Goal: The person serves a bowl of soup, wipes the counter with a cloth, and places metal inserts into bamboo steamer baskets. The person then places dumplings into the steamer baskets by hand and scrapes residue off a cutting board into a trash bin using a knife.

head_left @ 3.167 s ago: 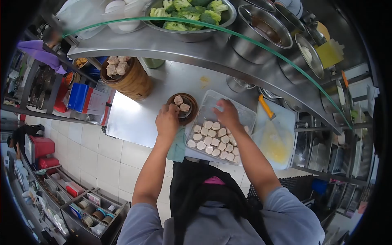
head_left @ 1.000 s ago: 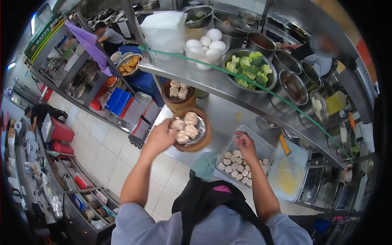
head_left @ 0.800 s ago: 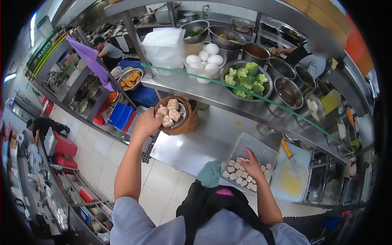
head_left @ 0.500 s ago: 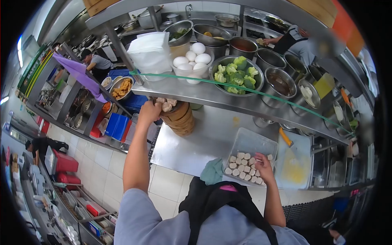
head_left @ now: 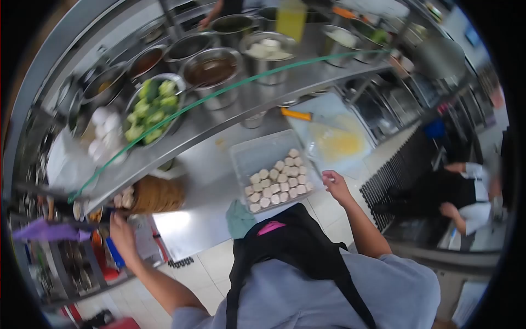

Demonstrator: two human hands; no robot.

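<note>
A stack of bamboo steamers [head_left: 159,194] stands at the left end of the steel counter, with pale chunks [head_left: 125,197] in its top. My left hand [head_left: 121,233] is at the rim of this stack, its fingers curled against the edge and partly blurred. A clear plastic tub [head_left: 246,153] in front of me holds rows of short, pale, rounded pieces [head_left: 275,188]. Just right of the tub, my right hand [head_left: 337,186] is in the air, fingers apart and nothing seen in them.
A green cloth [head_left: 239,219] lies at the tub's near left corner. Right of the tub is a white board [head_left: 323,107] with a yellow-handled tool [head_left: 296,114] and a bag of yellow stuff [head_left: 339,140]. Overhead, a shelf [head_left: 230,112] carries broccoli [head_left: 150,109], eggs and metal pots. A person [head_left: 460,192] is at right.
My view has turned to the right. My right hand has moved from over the pieces in the tub to beyond its right side. The left hand stays by the steamer stack.
</note>
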